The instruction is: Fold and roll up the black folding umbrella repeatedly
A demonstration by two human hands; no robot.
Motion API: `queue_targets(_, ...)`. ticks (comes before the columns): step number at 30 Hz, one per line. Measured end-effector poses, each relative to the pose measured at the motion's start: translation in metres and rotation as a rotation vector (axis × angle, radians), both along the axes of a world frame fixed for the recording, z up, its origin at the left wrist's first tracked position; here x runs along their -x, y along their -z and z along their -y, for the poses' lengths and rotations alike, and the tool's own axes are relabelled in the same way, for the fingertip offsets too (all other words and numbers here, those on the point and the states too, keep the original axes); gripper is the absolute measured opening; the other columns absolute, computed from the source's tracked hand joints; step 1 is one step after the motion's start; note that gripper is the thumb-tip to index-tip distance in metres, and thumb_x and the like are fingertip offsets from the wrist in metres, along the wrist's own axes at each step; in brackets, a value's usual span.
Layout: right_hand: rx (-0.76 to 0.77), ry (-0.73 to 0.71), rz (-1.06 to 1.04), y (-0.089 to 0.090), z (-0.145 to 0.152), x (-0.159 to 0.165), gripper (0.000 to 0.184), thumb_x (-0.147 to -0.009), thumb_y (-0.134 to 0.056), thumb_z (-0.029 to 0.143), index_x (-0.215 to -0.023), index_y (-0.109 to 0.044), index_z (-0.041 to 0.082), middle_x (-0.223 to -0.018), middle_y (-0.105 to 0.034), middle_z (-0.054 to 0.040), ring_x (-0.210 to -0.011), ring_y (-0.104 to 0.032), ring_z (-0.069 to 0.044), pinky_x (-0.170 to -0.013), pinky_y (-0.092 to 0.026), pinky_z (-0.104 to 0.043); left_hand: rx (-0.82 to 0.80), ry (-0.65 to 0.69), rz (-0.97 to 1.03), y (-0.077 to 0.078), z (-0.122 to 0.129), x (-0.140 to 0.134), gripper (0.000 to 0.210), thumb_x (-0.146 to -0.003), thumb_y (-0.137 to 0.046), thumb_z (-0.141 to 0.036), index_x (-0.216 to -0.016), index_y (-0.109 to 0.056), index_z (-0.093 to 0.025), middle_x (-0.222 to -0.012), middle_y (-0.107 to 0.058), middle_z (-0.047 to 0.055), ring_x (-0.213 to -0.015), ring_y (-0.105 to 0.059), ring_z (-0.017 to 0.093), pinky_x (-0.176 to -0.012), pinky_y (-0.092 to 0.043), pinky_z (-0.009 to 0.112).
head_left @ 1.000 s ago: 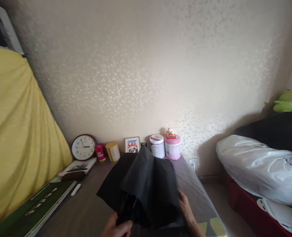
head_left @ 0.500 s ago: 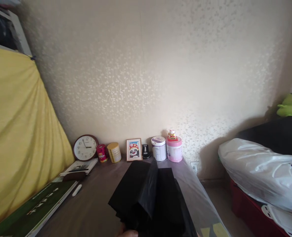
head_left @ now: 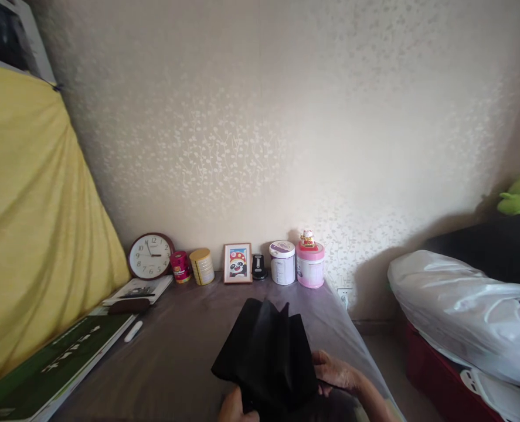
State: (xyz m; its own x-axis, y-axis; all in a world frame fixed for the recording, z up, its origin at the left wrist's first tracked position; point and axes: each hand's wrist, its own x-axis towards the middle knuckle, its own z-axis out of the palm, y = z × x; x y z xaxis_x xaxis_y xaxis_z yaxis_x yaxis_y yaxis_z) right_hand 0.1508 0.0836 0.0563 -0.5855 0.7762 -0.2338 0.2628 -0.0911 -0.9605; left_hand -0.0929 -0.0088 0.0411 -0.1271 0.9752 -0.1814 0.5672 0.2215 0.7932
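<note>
A black, thin-sheeted bag (head_left: 266,351) with deep upright folds is held over the near part of the table, its upper edges parted. At its lower left edge, my left hand (head_left: 235,407) grips it with the thumb in front; the picture's bottom edge cuts off part of this hand. My right hand (head_left: 333,372) is closed on the bag's right side, with fingers bent around the edge. The folds hide some fingertips and the bag's inside.
Along the wall stand a clock (head_left: 151,256), a red can (head_left: 180,267), a yellow can (head_left: 202,267), a framed panda picture (head_left: 237,264) and two tubs (head_left: 282,264). A green book (head_left: 61,360) and a white pen-like object (head_left: 133,331) lie left. A white plastic bag (head_left: 457,310) rests right.
The black bag has moved down and its folds have shifted, so it looks smaller. My right hand has come into view at its right side, and more of my left hand shows.
</note>
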Motion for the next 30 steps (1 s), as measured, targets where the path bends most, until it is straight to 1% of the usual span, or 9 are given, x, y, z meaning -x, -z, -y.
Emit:
queue_targets(3,0.017,-0.024,0.034,-0.008,0.008,-0.018,0.027,-0.071,-0.058,0.042,-0.062,-0.062,0.017,-0.044,-0.051,0.0027,-0.037,-0.04,-0.006,-0.041,-0.031,-0.018,-0.026,0.047,-0.095,0.006,-0.004,-0.007,0.069,-0.06,-0.048,-0.004,-0.129,-0.039,-0.013,-0.125,-0.054,0.011,-0.112,-0.053,0.022,-0.093,-0.04,0.027)
queue_targets(5,0.029,0.013,0.076,-0.007,0.014,-0.027,0.028,-0.07,-0.058,0.045,-0.062,-0.059,0.018,-0.043,-0.05,0.0028,-0.037,-0.04,-0.007,-0.041,-0.029,-0.018,-0.021,0.079,-0.219,0.009,-0.003,-0.013,0.077,-0.061,-0.048,-0.004,-0.135,-0.03,-0.017,-0.134,-0.043,0.014,-0.101,-0.059,0.024,-0.083,-0.045,0.031)
queue_targets(8,0.031,0.087,0.12,0.003,0.02,-0.039,0.028,-0.068,-0.057,0.047,-0.06,-0.054,0.019,-0.044,-0.051,0.0024,-0.036,-0.041,-0.008,-0.041,-0.028,-0.019,-0.009,0.103,-0.381,0.014,-0.001,-0.021,0.081,-0.063,-0.044,-0.003,-0.139,-0.02,-0.016,-0.137,-0.037,0.018,-0.083,-0.064,0.022,-0.067,-0.048,0.032)
queue_targets(11,0.006,0.151,0.164,0.014,0.019,-0.047,0.029,-0.066,-0.055,0.049,-0.061,-0.053,0.021,-0.048,-0.055,0.0006,-0.041,-0.047,-0.011,-0.042,-0.033,-0.022,-0.009,0.095,-0.398,0.016,0.001,-0.021,0.082,-0.066,-0.042,-0.003,-0.141,-0.01,-0.013,-0.134,-0.04,0.02,-0.078,-0.063,0.02,-0.063,-0.048,0.031)
queue_targets(13,-0.11,0.24,0.231,0.016,0.014,-0.051,0.03,-0.064,-0.055,0.051,-0.058,-0.055,0.021,-0.052,-0.057,-0.001,-0.047,-0.052,-0.015,-0.044,-0.037,-0.025,-0.016,0.119,-0.397,0.016,0.002,-0.017,0.081,-0.069,-0.043,-0.007,-0.141,-0.006,-0.013,-0.136,-0.037,0.021,-0.081,-0.063,0.021,-0.063,-0.048,0.031)
queue_targets(15,-0.317,0.409,0.285,0.01,0.009,-0.049,0.031,-0.064,-0.055,0.051,-0.057,-0.058,0.021,-0.054,-0.058,-0.0021,-0.053,-0.055,-0.018,-0.049,-0.041,-0.027,-0.025,0.154,-0.373,0.017,0.003,-0.01,0.078,-0.071,-0.046,-0.013,-0.141,-0.011,-0.014,-0.14,-0.033,0.02,-0.094,-0.061,0.023,-0.071,-0.048,0.03)
queue_targets(18,-0.491,0.595,0.212,-0.009,0.006,-0.034,0.034,-0.071,-0.051,0.052,-0.068,-0.063,0.021,-0.062,-0.062,-0.0028,-0.061,-0.059,-0.019,-0.059,-0.046,-0.03,-0.025,0.192,-0.297,0.022,0.004,-0.002,0.074,-0.069,-0.05,-0.017,-0.138,-0.022,-0.011,-0.141,-0.032,0.019,-0.112,-0.053,0.023,-0.087,-0.044,0.028)
queue_targets(23,-0.435,0.477,0.029,-0.04,0.012,0.019,0.044,-0.079,-0.044,0.055,-0.1,-0.059,0.019,-0.071,-0.061,-0.0022,-0.055,-0.06,-0.016,-0.052,-0.047,-0.026,-0.088,0.192,-0.222,0.027,0.005,-0.006,0.075,-0.066,-0.05,-0.014,-0.137,-0.025,-0.011,-0.141,-0.035,0.016,-0.128,-0.037,0.024,-0.104,-0.032,0.031)
queue_targets(30,-0.523,0.446,0.418,-0.052,-0.004,0.067,0.043,-0.087,-0.038,0.048,-0.109,-0.054,0.015,-0.066,-0.064,-0.0048,-0.057,-0.064,-0.017,-0.055,-0.044,-0.023,0.049,0.161,-0.32,0.009,0.007,-0.027,0.091,-0.062,-0.048,-0.008,-0.141,-0.004,-0.016,-0.148,-0.023,0.01,-0.129,-0.037,0.022,-0.098,-0.036,0.025)
